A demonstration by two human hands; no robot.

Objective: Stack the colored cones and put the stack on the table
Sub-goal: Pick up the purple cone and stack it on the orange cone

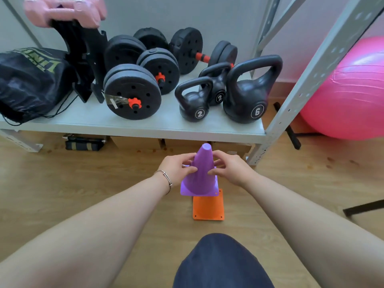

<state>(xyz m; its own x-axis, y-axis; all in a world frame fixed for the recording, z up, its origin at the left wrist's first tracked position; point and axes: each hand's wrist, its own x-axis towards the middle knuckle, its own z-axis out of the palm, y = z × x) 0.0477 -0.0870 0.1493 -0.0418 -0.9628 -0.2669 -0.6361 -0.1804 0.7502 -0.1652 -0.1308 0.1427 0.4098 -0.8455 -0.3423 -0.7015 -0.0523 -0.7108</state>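
Observation:
A purple cone stands upright over an orange cone, of which only the square base shows on the wooden floor. The purple base sits a little above and behind the orange base. My left hand grips the purple cone's left side, a bracelet on its wrist. My right hand grips its right side. The upper part of the orange cone is hidden under the purple one.
A grey metal shelf in front holds black dumbbells, three kettlebells, a black bag and pink dumbbells. A pink exercise ball sits at the right. My knee is at the bottom.

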